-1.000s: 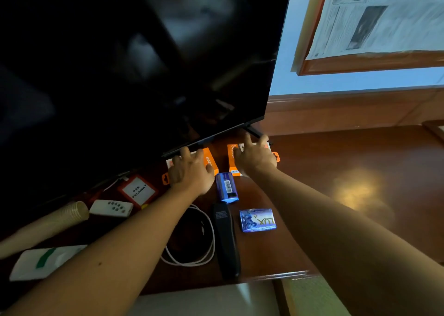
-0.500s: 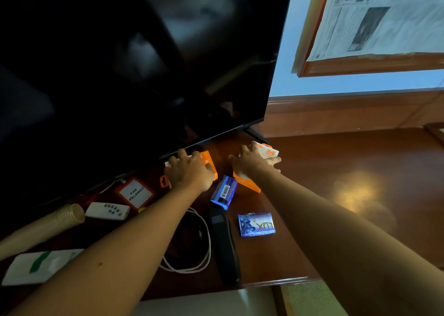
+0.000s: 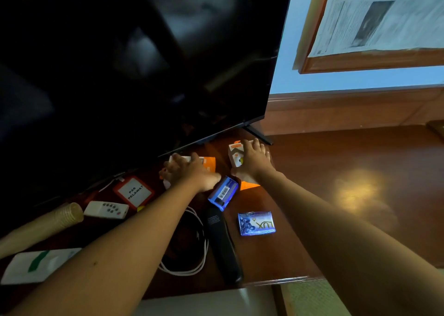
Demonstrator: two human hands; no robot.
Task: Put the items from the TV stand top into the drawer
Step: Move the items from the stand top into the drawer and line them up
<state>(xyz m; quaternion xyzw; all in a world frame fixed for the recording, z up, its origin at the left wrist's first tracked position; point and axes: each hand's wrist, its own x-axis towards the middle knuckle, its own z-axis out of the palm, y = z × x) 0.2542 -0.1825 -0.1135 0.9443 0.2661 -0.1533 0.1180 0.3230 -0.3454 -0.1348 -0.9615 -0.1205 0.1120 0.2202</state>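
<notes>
My right hand (image 3: 253, 161) grips an orange-and-white box (image 3: 235, 156) and holds it tilted above the dark wooden TV stand top (image 3: 336, 171). My left hand (image 3: 189, 173) lies closed over a second orange-and-white box (image 3: 207, 163) just under the TV's lower edge. Between my wrists lies a small blue box with a barcode (image 3: 223, 193). In front of it are a blue LUX soap bar (image 3: 256, 223), a black remote (image 3: 223, 243) and a coiled white cable (image 3: 192, 255). The drawer is not in view.
A large black TV (image 3: 132, 63) fills the upper left, its foot (image 3: 258, 134) behind my right hand. At left lie a red-framed tag (image 3: 134, 192), a white remote (image 3: 105, 210), a paper cup stack (image 3: 43, 227) and a white packet (image 3: 36, 265).
My right hand has lifted its orange-and-white box off the stand and tilted it up. The blue barcode box has been pushed aslant. My left hand stays on the other box.
</notes>
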